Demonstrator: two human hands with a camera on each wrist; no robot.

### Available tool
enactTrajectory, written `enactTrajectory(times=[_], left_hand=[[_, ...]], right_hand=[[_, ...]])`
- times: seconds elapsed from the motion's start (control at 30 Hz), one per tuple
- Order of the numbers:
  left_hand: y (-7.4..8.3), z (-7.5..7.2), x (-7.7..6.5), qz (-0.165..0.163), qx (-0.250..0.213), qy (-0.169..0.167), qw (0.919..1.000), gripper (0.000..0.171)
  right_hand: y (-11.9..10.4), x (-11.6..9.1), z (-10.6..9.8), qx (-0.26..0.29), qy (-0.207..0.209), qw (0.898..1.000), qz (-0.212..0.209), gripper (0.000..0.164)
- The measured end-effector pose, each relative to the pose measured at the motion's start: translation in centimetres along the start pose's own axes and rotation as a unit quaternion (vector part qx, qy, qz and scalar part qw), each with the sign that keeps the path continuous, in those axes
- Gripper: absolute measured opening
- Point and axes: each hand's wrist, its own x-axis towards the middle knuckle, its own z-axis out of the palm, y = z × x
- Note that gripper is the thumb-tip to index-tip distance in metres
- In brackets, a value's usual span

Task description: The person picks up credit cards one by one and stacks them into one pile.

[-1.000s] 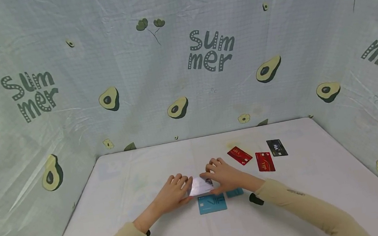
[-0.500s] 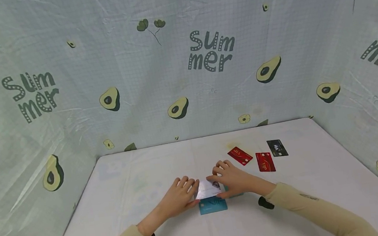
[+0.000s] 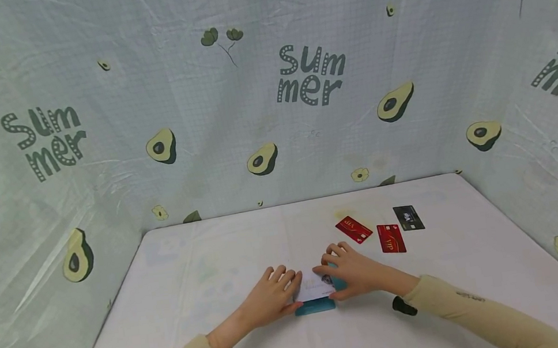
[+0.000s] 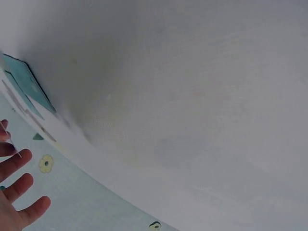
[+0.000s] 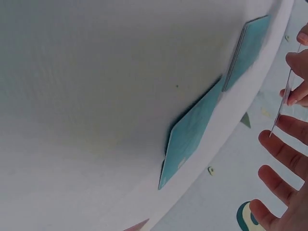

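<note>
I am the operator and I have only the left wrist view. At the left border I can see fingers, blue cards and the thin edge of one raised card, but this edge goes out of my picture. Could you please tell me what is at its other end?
Observer: It is the right hand; in the head view it grips the white card at its right end.
Operator: Thank you. Besides the blue cards, I cannot recognise any other colour of card on the table. Is there some?
Observer: Yes, the head view shows two red cards and one black card lying beyond the right hand.
</note>
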Motion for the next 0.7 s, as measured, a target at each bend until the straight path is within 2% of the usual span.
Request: enactTrajectory(times=[0.2,0.43,0.7], left_hand=[[0.5,-0.2,-0.2,0.004,-0.009,-0.025,0.9996,0.054],[0.7,-0.1,-0.6,0.012,-0.01,-0.018,0.9997,0.051],[1.0,-0.1,-0.8,0.016,-0.013,-0.027,0.9994,0.049]], right_hand=[[-0.1,-0.5,0.1,-0.003,0.004,1.0,-0.014,0.056],[-0.4,-0.9,0.8,-0.007,0.003,1.0,-0.019,0.055],[-0.7,-1.1,1.2,-0.018,0.01,1.0,-0.02,0.052]])
